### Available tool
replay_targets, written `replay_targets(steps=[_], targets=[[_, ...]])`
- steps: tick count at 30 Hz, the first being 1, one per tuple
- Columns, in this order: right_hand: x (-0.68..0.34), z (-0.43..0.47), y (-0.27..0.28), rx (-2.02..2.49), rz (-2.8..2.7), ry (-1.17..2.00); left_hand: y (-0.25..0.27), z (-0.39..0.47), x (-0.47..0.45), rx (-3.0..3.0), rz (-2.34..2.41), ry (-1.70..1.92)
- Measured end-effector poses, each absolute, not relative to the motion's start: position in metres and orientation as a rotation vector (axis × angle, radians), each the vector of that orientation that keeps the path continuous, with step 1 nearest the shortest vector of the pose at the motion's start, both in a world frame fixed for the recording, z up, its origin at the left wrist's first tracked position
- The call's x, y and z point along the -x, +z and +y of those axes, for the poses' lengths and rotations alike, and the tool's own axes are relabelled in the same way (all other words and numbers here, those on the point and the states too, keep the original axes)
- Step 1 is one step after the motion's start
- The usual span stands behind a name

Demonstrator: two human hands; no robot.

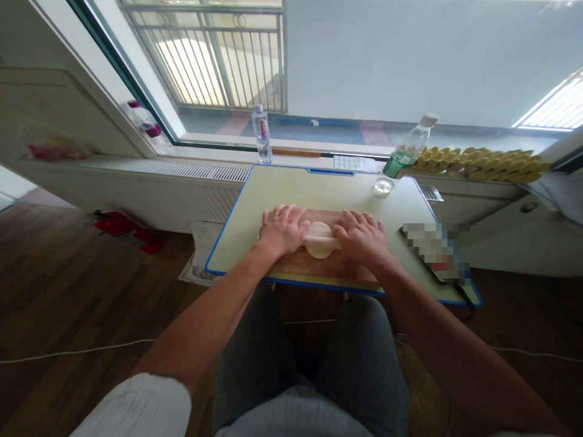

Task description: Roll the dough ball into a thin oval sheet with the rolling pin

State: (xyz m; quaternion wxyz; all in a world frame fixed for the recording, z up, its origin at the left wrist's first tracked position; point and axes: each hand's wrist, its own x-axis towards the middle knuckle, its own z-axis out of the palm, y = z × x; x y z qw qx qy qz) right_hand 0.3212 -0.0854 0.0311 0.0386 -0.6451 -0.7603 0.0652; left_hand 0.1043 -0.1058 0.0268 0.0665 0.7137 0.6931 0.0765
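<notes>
A pale rolling pin (322,241) lies crosswise over a flat, round piece of dough (319,250) on a wooden board (339,267). Over the pin's left end, my left hand (283,230) holds it from above, fingers pointing forward. My right hand (362,235) has hold of the right end in the same way, its thumb side close to the dough. Both palms hide the ends of the pin. The dough shows in front of and behind the pin, between my hands.
The board rests on a pale, blue-edged folding table (273,188). A green-labelled bottle (403,158) stands at the back right, and a partly blurred phone-like device (432,255) lies right. On the sill are a clear bottle (262,136) and yellow objects (483,164). A fire extinguisher (127,230) lies left.
</notes>
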Motion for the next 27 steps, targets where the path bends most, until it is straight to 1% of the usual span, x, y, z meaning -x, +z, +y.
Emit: replay_targets(steps=[4, 8, 14, 17, 20, 24, 27], targets=[[-0.325, -0.118, 0.026, 1.939, -2.313, 0.1, 0.026, -0.137, -0.108, -2.184, 2.129, 0.246], [-0.326, -0.129, 0.023, 1.938, -2.296, 0.088, 0.025, -0.144, -0.109, -2.193, 2.127, 0.241], [-0.321, -0.087, 0.028, 2.012, -2.263, 0.224, 0.024, -0.106, -0.105, -2.161, 2.105, 0.259], [-0.319, -0.059, 0.031, 2.038, -2.277, 0.338, 0.027, -0.084, -0.103, -2.139, 2.092, 0.22], [-0.318, -0.043, 0.032, 2.047, -2.262, 0.384, 0.031, -0.072, -0.102, -2.113, 2.093, 0.177], [-0.318, -0.05, 0.034, 2.031, -2.248, 0.37, 0.03, -0.077, -0.103, -2.124, 2.087, 0.203], [-0.319, -0.071, 0.034, 2.018, -2.271, 0.291, 0.026, -0.096, -0.105, -2.141, 2.109, 0.255]])
